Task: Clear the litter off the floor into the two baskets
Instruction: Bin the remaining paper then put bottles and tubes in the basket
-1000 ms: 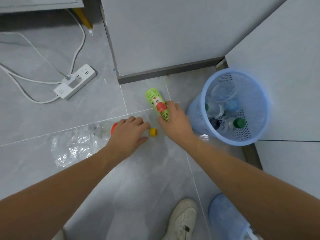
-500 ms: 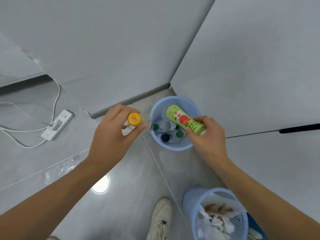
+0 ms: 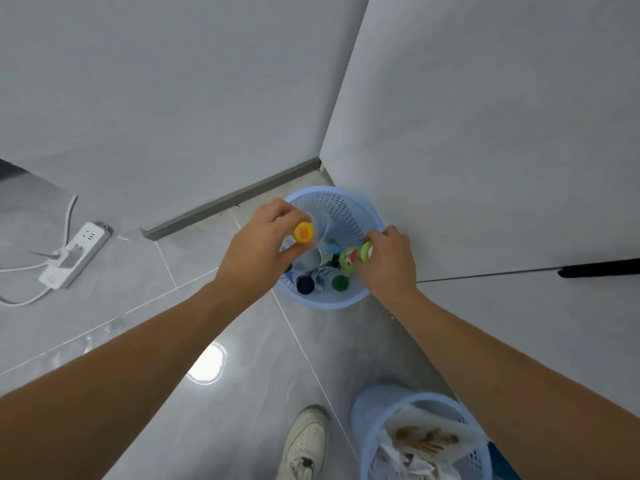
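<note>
A light blue mesh basket stands in the wall corner with several bottles inside. My left hand is over its left rim, gripping a clear plastic bottle with a yellow cap; the cap points up at me. My right hand is over the right rim, holding a small green bottle with a red label, tipped down into the opening. A second blue basket sits at the bottom right, filled with paper and food scraps.
A white power strip with its cable lies on the grey tiled floor at the left. A white shoe is at the bottom centre. Grey walls and a skirting board close in the far basket.
Both hands have moved in over the far basket. The green bottle has tipped from lying across the rim to pointing down into it. The clear bottle now hangs above the left rim.
</note>
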Demonstrator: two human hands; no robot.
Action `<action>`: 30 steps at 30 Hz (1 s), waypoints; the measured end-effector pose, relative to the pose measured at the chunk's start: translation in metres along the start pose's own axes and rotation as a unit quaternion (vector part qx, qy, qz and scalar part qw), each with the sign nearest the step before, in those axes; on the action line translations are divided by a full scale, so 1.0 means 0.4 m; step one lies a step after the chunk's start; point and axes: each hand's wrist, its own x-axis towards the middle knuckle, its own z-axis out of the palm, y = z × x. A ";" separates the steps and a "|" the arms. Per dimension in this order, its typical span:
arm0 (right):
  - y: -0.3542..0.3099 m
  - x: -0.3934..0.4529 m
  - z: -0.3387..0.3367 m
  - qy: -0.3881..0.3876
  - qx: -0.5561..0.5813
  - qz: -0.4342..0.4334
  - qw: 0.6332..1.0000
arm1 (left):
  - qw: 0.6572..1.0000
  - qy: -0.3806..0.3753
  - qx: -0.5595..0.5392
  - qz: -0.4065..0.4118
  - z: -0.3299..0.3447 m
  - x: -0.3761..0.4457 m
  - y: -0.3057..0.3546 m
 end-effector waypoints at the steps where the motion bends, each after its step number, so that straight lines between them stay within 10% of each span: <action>1: 0.002 0.006 0.016 -0.003 -0.003 -0.005 1.000 | 1.000 -0.008 0.015 0.011 0.010 0.000 -0.002; 16: -0.005 -0.001 -0.042 0.029 0.107 -0.025 0.994 | 0.979 -0.145 0.133 0.054 0.135 -0.018 0.037; 30: -0.433 -0.241 -0.008 0.008 0.120 -0.203 0.972 | 0.981 -0.095 0.090 -0.143 -0.110 -0.378 -0.143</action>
